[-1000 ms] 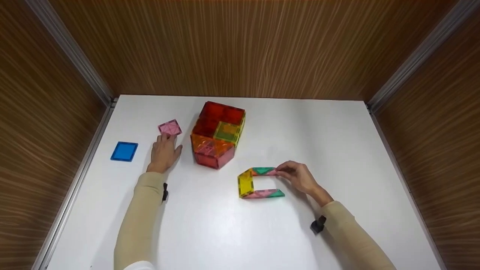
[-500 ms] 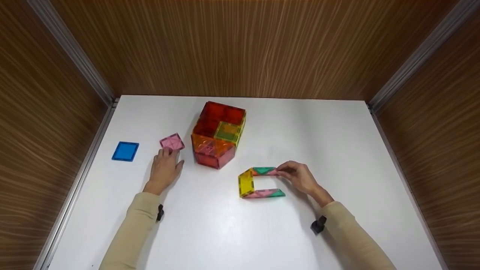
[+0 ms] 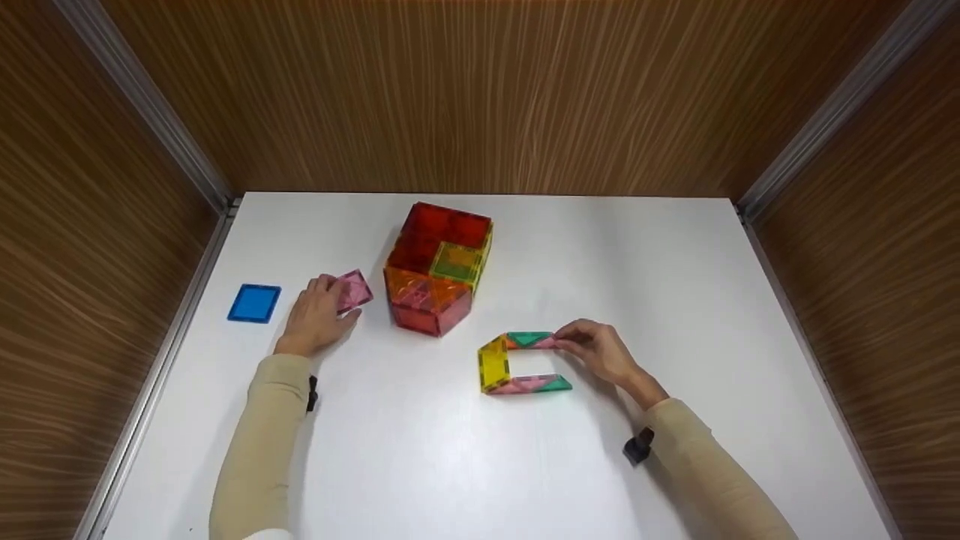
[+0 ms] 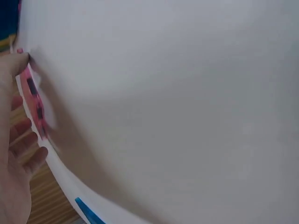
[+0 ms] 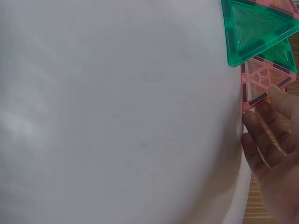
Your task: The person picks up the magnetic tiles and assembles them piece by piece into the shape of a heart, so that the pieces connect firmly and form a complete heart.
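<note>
My left hand (image 3: 315, 315) holds a pink square magnetic tile (image 3: 356, 291), with fingers over its left side and the thumb near its lower edge. In the left wrist view the pink tile (image 4: 35, 102) shows edge-on beside the thumb. My right hand (image 3: 604, 352) pinches the end pink triangle tile (image 5: 261, 77) of a standing row. That row and a second one of pink and green triangles (image 3: 529, 385) both join a yellow tile (image 3: 493, 365), making a U open to the right. A green triangle (image 5: 257, 28) stands close in the right wrist view.
A larger block of red, orange, yellow and pink magnetic tiles (image 3: 450, 225) stands behind, between the hands. A blue square tile (image 3: 255, 303) lies flat left of my left hand. Wood-grained panels (image 3: 480, 97) border the white table (image 3: 420, 465).
My left hand first slid the pink square tile toward me, then shifted round to its left side, and the tile turned. The right hand keeps its pinch in place.
</note>
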The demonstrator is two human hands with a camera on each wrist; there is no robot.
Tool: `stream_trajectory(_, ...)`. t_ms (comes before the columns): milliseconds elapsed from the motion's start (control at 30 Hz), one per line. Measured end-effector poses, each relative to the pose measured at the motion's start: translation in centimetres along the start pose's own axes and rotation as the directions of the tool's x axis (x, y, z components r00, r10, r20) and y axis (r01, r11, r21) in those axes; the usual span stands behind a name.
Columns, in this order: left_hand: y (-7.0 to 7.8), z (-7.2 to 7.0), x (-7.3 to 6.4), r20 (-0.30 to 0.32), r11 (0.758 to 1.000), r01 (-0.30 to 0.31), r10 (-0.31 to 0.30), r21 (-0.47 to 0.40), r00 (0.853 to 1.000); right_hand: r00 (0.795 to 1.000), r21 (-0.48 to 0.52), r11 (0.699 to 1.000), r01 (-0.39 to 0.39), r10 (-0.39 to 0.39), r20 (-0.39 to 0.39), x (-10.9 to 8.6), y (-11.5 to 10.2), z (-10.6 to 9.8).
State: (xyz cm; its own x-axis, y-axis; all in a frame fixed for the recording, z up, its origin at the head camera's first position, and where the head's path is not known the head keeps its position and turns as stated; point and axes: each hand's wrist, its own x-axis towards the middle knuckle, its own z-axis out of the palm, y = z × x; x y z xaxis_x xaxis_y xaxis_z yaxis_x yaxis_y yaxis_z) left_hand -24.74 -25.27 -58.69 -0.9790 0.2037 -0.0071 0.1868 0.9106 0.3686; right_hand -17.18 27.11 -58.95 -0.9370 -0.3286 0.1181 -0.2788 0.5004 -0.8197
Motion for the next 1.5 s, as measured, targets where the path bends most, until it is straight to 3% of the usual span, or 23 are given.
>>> stream_trajectory(233, -0.6, -0.5, 1.1, 0.061, 1.0, 0.024, -0.024, 0.004, 0.998, 1.0, 0.003, 1.0, 0.018, -0.018, -0.008, 0.0, 0.2, 0.2)
stream_trajectory(467, -0.2, -0.8, 1.3, 0.086, 0.997, -0.032, 0.026, 0.068, 0.996, 1.0, 0.001, 1.0, 0.003, -0.003, -0.004, 0.1, 0.1, 0.0)
stream_trajectory(667, -0.1, -0.9, 0.8, 0.023, 0.983, -0.11, 0.108, 0.147, 0.994, 1.0, -0.018, 1.0, -0.021, 0.021, 0.005, 0.2, -0.1, -0.1)
stream_trajectory(967, 0.3, -1.5, -0.8, -0.077, 0.988, -0.101, 0.111, 0.119, 0.991, 0.999, 0.005, 0.999, -0.048, 0.047, 0.016, 0.0, -0.1, 0.0)
stream_trajectory(1100, 1.2, -2.2, -1.7, -0.124, 0.989, -0.109, 0.121, 0.1, 0.985, 0.999, -0.007, 0.999, -0.043, 0.043, 0.008, 0.0, 0.0, -0.1)
stream_trajectory(1367, 3.4, -3.6, -3.2, -0.162, 0.991, -0.122, 0.128, 0.047, 0.979, 0.999, -0.012, 1.0, -0.028, 0.028, 0.015, 0.1, -0.1, -0.2)
stream_trajectory(1500, 4.8, -4.3, -3.4, -0.217, 0.986, -0.162, 0.166, 0.039, 0.962, 0.999, -0.011, 0.999, -0.032, 0.033, 0.02, 0.1, -0.2, -0.2)
